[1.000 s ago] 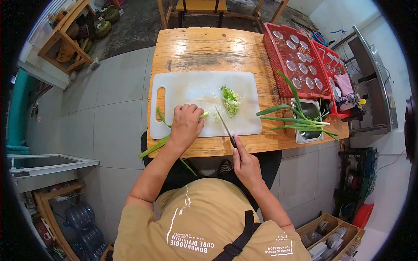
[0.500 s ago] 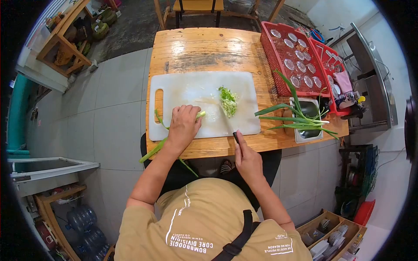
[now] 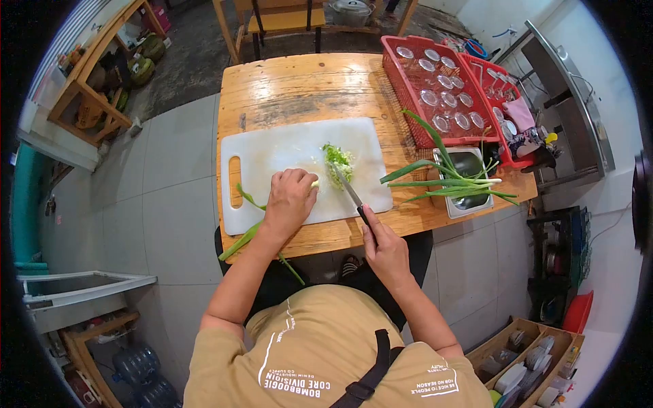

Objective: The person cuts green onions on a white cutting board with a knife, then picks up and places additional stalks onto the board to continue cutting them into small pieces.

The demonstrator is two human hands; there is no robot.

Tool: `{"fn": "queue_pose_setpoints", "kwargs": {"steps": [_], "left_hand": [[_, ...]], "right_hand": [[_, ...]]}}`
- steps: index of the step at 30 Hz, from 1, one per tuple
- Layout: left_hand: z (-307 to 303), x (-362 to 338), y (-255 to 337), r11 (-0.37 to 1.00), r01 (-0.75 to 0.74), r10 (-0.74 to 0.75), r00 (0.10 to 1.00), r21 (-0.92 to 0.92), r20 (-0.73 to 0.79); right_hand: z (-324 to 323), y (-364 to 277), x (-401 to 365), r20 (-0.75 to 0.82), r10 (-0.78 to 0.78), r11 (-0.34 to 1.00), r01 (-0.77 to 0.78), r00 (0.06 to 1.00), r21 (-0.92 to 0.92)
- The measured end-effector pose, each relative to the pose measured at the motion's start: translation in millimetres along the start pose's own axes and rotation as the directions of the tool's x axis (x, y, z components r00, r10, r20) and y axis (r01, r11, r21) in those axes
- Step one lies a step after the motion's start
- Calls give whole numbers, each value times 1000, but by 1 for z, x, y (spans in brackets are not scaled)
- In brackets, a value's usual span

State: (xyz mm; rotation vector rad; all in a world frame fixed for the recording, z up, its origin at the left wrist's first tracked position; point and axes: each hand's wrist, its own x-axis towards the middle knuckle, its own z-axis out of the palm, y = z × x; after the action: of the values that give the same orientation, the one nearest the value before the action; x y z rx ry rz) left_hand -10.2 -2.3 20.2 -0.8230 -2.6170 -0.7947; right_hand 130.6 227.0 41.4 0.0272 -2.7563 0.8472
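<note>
Returned beside pile [image 3: 337, 160], knife [image 3: 350, 192] sits gripped in right hand [image 3: 384, 248]; left hand [image 3: 289, 197] pins scallion [image 3: 314, 183]. Mid-slicing; next cut needs tucked fingertips.

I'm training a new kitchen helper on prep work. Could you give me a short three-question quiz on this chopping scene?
1. True or false: the right hand grips the knife by its black handle.
2. Where does the pile of chopped greens lie?
A) in the red crate
B) on the white cutting board
C) in the steel container
3. Short answer: what does the left hand hold down on the board?

Key: 1 true. 2 B. 3 a spring onion stalk, whose green leaves hang over the table's near edge.
</note>
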Motion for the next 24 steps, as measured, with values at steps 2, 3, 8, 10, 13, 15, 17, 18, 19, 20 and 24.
{"fn": "queue_pose_setpoints", "kwargs": {"steps": [2, 3, 8, 10, 13, 15, 17, 18, 19, 20, 24], "left_hand": [[-1, 5, 5, 997, -35, 33, 999, -64, -29], [-2, 7, 7, 997, -46, 44, 999, -65, -27], [-3, 16, 21, 965, -182, 199, 977, -188, 75], [1, 21, 20, 956, -231, 249, 965, -180, 81], [-1, 31, 19, 940, -288, 310, 945, -182, 102], [-1, 38, 18, 957, -252, 270, 955, -142, 125], [3, 43, 14, 954, -273, 287, 952, -125, 109], [5, 46, 11, 960, -268, 275, 957, -84, 92], [6, 48, 9, 953, -288, 296, 951, -97, 90], [6, 50, 8, 962, -261, 267, 960, -77, 82], [6, 51, 0, 975, -220, 221, 972, -26, 75]], "right_hand": [[-2, 1, -1, -22, -13, 1000, 13, 1000, -2], [-2, 1, -2, -26, -20, 1000, 19, 999, -10], [-4, -2, -5, -39, -53, 996, 50, 998, -77], [-5, -2, -6, -34, -40, 993, 36, 999, -114], [-8, -3, -8, -23, -7, 987, 3, 1000, -162], [-11, -4, -10, -5, -17, 991, 16, 1000, -130], [-13, -4, -13, -19, 11, 990, -14, 1000, -140], [-14, -3, -14, -30, -8, 993, 5, 1000, -118], [-14, -3, -14, -42, -30, 995, 26, 999, -95], [-17, -4, -15, -7, -6, 994, 5, 1000, -108], [-17, 0, -20, -83, 52, 993, -43, 995, 111]]}}
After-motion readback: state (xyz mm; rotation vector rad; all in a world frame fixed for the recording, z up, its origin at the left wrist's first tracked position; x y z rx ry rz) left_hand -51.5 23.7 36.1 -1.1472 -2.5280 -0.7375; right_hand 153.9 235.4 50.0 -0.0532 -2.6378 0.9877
